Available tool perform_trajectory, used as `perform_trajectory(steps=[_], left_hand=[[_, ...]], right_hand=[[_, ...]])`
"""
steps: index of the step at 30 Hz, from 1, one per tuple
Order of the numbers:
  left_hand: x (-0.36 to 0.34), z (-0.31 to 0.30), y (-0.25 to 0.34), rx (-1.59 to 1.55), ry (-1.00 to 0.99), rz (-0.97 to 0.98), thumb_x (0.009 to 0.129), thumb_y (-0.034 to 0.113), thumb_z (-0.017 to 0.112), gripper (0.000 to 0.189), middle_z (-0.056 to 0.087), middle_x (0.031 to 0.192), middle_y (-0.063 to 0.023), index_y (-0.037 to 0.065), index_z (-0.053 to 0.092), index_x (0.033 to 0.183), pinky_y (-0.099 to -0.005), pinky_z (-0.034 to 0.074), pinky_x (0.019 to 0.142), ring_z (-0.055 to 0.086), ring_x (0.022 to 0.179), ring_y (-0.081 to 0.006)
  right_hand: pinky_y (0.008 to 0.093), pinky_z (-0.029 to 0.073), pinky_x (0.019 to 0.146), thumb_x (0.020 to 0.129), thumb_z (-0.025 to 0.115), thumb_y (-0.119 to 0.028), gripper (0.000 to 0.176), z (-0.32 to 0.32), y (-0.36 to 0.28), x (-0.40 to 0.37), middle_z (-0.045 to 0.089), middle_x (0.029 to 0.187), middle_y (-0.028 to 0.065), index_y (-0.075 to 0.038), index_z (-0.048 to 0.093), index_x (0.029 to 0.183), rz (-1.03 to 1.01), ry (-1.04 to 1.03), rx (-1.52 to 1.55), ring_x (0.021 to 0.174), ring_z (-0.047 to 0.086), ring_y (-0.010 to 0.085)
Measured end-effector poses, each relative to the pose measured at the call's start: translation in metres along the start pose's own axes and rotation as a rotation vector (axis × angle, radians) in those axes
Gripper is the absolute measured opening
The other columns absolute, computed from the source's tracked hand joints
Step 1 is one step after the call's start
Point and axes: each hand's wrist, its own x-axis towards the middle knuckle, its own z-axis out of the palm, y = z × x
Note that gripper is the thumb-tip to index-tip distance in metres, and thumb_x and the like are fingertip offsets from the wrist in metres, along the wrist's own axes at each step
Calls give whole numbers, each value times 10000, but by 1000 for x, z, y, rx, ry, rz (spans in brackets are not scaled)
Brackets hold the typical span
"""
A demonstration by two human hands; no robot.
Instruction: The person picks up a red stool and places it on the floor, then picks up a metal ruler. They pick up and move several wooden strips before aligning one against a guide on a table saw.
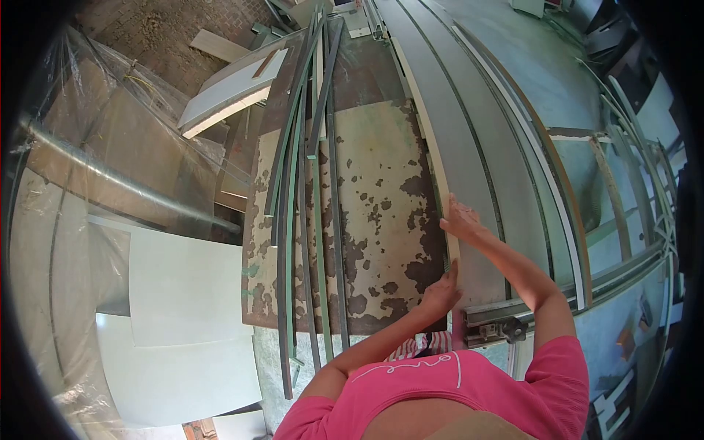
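Observation:
A long, narrow wooden strip (434,150) runs away from me along the edge of the grey sliding table (480,198). My right hand (463,220) grips it farther up, with fingers bent over its side. Closer to my body, my left hand (441,293) holds the near end, its index finger laid along the strip and the other fingers curled. Left of the strip lies a worn tabletop (374,220) with peeling, patchy paint.
Several long dark bars with green edges (323,220) lie on the worn tabletop and overhang its near edge. White panels (183,290) and plastic-covered boards (132,139) are at left. A black knob (513,330) sits on the rail by my right side.

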Motion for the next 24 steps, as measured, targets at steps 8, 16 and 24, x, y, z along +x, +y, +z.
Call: perform_trajectory(steps=[8, 16, 24], left_hand=[[43, -10, -6, 131, 64, 29, 771, 216, 557, 772, 499, 1040, -264, -27, 92, 1337, -421, 476, 683, 569, 833, -385], [78, -18, -8, 234, 140, 4, 799, 213, 531, 655, 566, 890, -227, -28, 198, 1309, -425, 490, 655, 595, 783, -359], [109, -28, -14, 284, 140, 1, 818, 253, 532, 677, 542, 952, -207, -2, 161, 1323, -416, 484, 656, 587, 810, -348]], right_hand=[[418, 410, 860, 727, 586, -321, 816, -11, 7, 38, 442, 1175, 229, 46, 174, 1329, -10, 74, -38, 1027, 498, 358], [470, 160, 1044, 737, 545, -361, 807, -29, 5, 63, 180, 1401, 172, -24, 159, 1360, 10, 102, -187, 1301, 157, 323], [492, 48, 1059, 776, 481, -398, 782, -24, 19, 106, 66, 1449, 82, -66, 114, 1381, 23, 111, -114, 1336, 2, 276]])
